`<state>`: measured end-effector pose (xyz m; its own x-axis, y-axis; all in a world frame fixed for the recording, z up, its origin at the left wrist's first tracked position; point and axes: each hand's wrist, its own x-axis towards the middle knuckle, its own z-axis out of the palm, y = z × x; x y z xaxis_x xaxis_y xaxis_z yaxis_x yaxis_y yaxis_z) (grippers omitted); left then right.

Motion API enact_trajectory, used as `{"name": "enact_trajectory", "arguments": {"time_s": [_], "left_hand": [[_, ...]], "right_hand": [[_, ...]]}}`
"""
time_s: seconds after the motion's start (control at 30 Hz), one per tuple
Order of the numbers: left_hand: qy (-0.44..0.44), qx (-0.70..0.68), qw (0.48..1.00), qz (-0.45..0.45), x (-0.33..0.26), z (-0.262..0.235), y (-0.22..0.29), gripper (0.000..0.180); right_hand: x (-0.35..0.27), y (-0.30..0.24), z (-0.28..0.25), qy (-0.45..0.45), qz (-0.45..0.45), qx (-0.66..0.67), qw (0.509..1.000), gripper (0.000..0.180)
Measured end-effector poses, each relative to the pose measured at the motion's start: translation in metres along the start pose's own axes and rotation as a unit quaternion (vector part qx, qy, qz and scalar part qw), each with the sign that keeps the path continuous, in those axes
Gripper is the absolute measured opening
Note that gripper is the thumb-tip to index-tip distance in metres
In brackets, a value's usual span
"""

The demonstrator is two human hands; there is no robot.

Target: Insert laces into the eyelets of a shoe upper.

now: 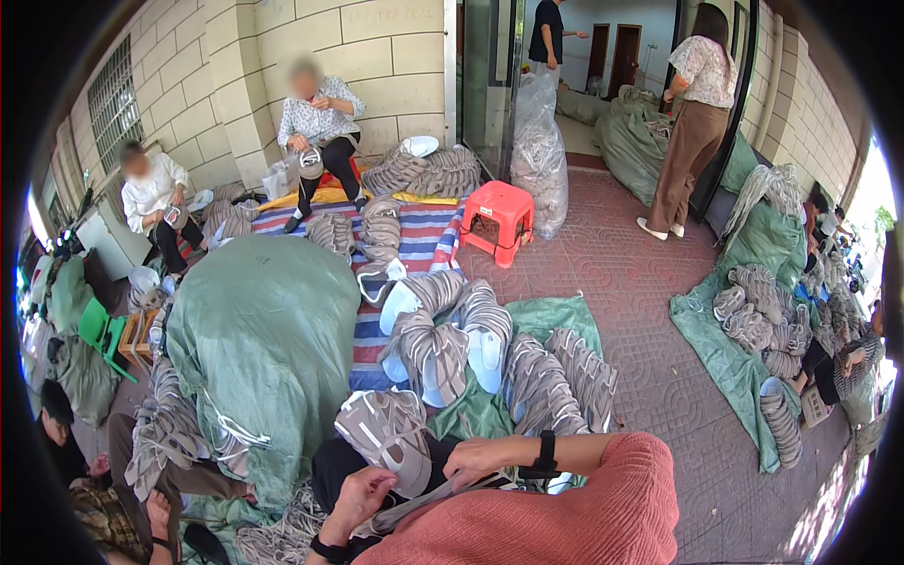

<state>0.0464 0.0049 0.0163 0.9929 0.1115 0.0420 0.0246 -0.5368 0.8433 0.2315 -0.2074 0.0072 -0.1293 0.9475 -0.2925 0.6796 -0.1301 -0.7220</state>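
Observation:
A grey-beige shoe upper with pale stripes rests across my dark-trousered lap. My left hand is beside its near left edge, thumb and fingers pinched together; what is between them is too small to make out. On the other side, my right hand has its fingers curled closed over flat grey shoelaces. These laces trail across my lap toward the left forearm. More loose laces lie in a tangled heap to the left of my legs.
Stacked shoe uppers stand just ahead on striped and green sheeting. A bulging green sack rises at left. Farther off are a red stool and a clear bag. Other people sit at left and right; two stand by the doorway.

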Motion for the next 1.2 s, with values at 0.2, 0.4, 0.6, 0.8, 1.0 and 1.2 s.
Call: {"name": "enact_trajectory", "arguments": {"time_s": [0.2,0.4,0.6,0.8,1.0,1.2], "left_hand": [[-0.046,-0.098,0.991,-0.076,0.009,0.005,0.001,0.015],[-0.036,-0.202,0.974,-0.101,0.013,0.011,-0.001,0.024],[0.008,-0.473,0.851,-0.228,0.007,-0.028,0.006,0.020],[0.339,-0.571,0.747,-0.017,-0.070,-0.194,-0.016,0.028],[0.192,-0.332,0.910,-0.158,-0.090,-0.161,0.019,0.019],[-0.046,-0.256,0.934,-0.247,-0.042,-0.097,0.073,0.018]], "right_hand": [[0.030,0.008,0.003,0.090,-0.090,-0.133,0.983,0.026],[0.049,-0.032,-0.015,0.211,-0.105,0.056,0.970,0.023],[0.057,-0.036,-0.025,0.101,-0.051,0.323,0.939,0.027],[-0.006,-0.009,-0.049,0.047,0.027,0.530,0.846,0.032],[-0.038,0.014,-0.058,-0.035,0.010,0.435,0.900,0.030],[-0.108,0.105,-0.040,0.003,0.265,0.331,0.906,0.027]]}}
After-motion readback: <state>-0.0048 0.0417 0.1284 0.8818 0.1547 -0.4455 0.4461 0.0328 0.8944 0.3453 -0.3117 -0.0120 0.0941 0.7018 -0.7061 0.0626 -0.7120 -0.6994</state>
